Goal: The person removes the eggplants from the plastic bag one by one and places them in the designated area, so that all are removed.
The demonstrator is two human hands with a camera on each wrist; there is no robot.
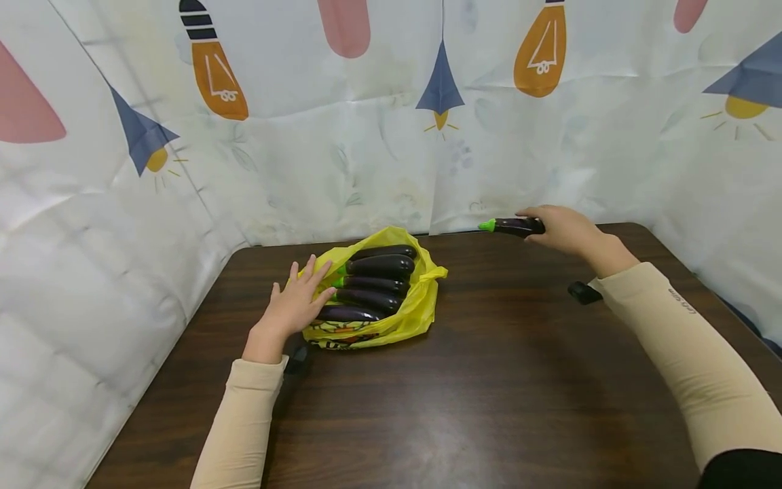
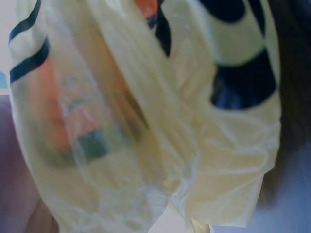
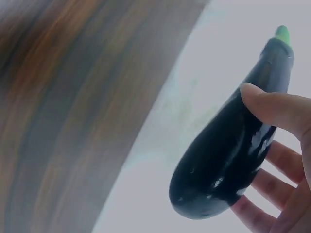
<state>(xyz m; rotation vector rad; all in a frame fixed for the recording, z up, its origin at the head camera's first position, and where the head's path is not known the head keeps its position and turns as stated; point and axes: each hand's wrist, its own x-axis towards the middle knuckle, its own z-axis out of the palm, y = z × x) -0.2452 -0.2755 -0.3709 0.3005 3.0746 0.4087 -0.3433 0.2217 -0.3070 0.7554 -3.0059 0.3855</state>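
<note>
My right hand (image 1: 565, 229) grips a dark purple eggplant (image 1: 516, 226) with a bright green stem end, held over the far right part of the table. In the right wrist view the thumb lies across the eggplant (image 3: 223, 150) and the fingers curl behind it. Several more eggplants (image 1: 381, 265) lie side by side in an open yellow plastic bag (image 1: 421, 309) left of the table's middle. My left hand (image 1: 295, 302) rests with spread fingers at the left edge of this bag. Printed yellow plastic (image 2: 218, 160) fills the left wrist view.
The dark wooden table (image 1: 464, 407) ends at a white curtain (image 1: 379, 163) printed with lamps and bulbs, along its back and left side. Small black wrist devices, one at the right sleeve (image 1: 584, 293), sit beneath both wrists.
</note>
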